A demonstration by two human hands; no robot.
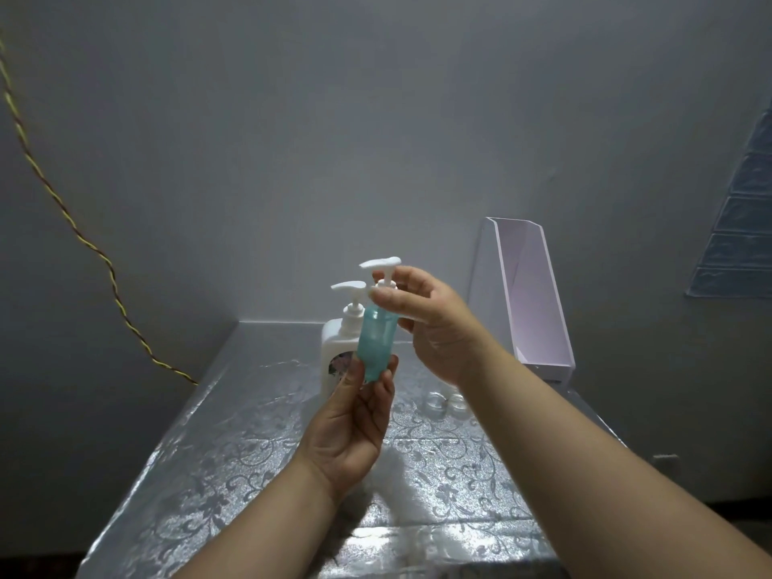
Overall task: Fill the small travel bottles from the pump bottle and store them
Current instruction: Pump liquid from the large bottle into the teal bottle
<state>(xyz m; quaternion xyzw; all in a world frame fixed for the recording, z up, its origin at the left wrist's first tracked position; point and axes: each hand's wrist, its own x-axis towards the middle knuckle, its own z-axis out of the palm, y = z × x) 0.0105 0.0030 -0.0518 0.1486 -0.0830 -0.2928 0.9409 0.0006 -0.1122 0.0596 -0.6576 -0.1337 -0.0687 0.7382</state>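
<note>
Holding the teal travel bottle (376,340) slightly tilted in the air over the worktop (250,432), right in front of the white pump bottle (337,353). Pinching its base with the left grip (355,415), clasping its pump collar with the right grip (434,323).

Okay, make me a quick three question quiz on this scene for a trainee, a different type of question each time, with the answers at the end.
1. True or false: the teal travel bottle is held up off the table, in front of the white pump bottle.
2. Which hand grips the teal bottle's bottom end? A) left hand B) right hand C) neither
3. Fill in the blank: the right hand pinches the teal bottle's white ___ top.

Key: 1 true; 2 A; 3 pump.
</note>
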